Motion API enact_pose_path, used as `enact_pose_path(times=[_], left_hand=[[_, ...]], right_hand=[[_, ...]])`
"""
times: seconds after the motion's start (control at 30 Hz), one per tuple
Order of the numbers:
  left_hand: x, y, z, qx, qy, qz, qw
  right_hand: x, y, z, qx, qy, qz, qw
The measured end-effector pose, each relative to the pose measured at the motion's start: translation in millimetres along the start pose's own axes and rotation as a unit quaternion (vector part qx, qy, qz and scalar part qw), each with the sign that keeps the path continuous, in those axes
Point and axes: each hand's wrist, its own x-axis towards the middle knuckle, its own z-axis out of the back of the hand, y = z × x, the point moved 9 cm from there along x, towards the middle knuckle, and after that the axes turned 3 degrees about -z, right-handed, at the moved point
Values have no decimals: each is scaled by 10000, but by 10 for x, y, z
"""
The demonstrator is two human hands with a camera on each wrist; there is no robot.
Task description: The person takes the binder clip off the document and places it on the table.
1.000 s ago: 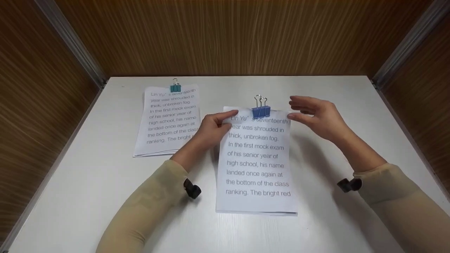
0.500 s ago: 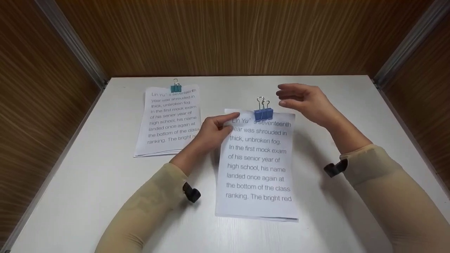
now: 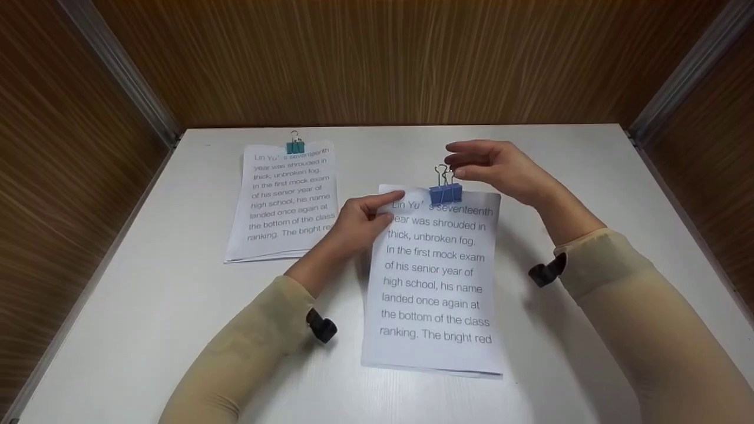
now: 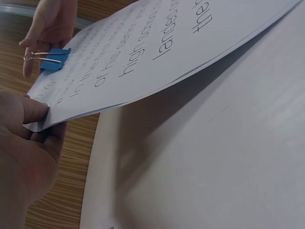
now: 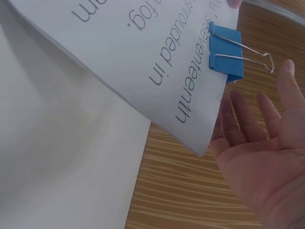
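My left hand (image 3: 358, 227) pinches the upper left edge of a stack of printed sheets (image 3: 436, 288). In the left wrist view the stack's held end is lifted above the table. A blue binder clip (image 3: 446, 194) bites the top edge, its two wire handles standing up. Beside those handles is my right hand (image 3: 500, 168), thumb and fingers spread. The right wrist view shows its thumb (image 5: 288, 78) apart from the wire handles (image 5: 262, 59), the other fingers partly behind the paper. Further left lies a second stack (image 3: 283, 206) with a teal binder clip (image 3: 295, 146).
Both stacks are over a white table (image 3: 147, 306). Wood-grain panels (image 3: 377, 65) stand at the back and both sides, with metal strips at the corners. A small black device (image 3: 321, 325) sits at each wrist.
My right hand has moved left from the stack's upper right corner to the blue binder clip's handles. The held stack has shifted slightly right and toward me. The second stack stays put.
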Motion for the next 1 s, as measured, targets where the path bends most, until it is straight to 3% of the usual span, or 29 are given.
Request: enact_pose_path(times=[0.53, 0.83, 1.0], left_hand=[[33, -8, -40, 41, 78, -55, 9999], [41, 4, -66, -62, 113, -77, 9999], [46, 11, -71, -98, 112, -45, 9999]], right_hand=[[49, -32, -77, -114, 343, -294, 9989], [84, -59, -109, 325, 258, -189, 9990], [79, -41, -105, 254, 90, -53, 9996]])
